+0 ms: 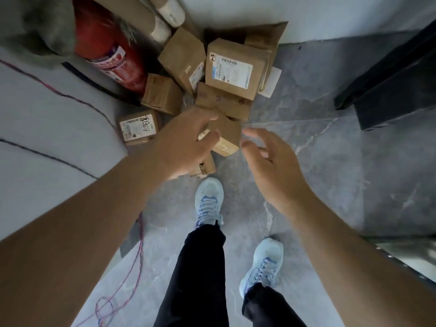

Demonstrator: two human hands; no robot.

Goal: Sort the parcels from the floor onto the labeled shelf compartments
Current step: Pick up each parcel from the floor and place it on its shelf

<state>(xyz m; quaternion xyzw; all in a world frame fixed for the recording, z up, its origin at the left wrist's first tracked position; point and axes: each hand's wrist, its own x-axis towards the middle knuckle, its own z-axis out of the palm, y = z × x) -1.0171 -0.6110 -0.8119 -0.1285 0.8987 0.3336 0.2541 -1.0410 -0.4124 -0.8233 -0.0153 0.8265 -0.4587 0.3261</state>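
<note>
small parcel (pixel 226 135) between hands | left hand (pixel 186 145) perhaps touching | right hand (pixel 269 156) apart, fingers spread

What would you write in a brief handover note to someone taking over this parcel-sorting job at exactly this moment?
Left hand: open, fingers spread over the small brown parcel at the front of the pile; no grip yet, contact unclear.
Right hand: open, apart from that parcel on its other side.
Parcels: all in a heap on the floor, including the box marked H3 and a box with handwriting, beside a red extinguisher.
Done: nothing visibly shelved.
Left: lift the front parcel, then sort the rest. Shelves are out of view.
</note>
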